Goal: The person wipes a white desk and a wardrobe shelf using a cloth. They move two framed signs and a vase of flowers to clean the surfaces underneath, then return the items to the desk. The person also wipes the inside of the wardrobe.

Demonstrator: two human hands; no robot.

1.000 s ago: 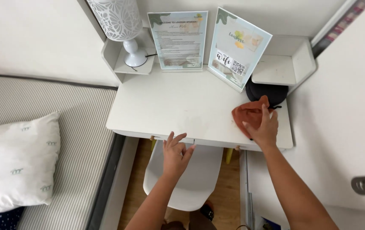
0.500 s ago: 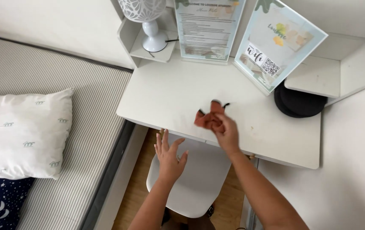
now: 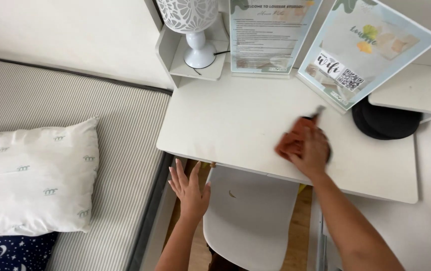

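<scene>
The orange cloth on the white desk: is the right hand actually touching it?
Touching. The head view shows the right hand pressed flat on top of the orange cloth, fingers covering most of it, on the white desk.

A crumpled orange-brown cloth (image 3: 292, 142) lies bunched on the white desk (image 3: 235, 120) at centre right of the frame, partly covered by the right hand (image 3: 312, 150) pressing on it

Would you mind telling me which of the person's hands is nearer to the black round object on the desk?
Right. The right hand presses an orange cloth on the desk just left of the black round object; the left hand hangs off the desk's front edge, much farther away.
</scene>
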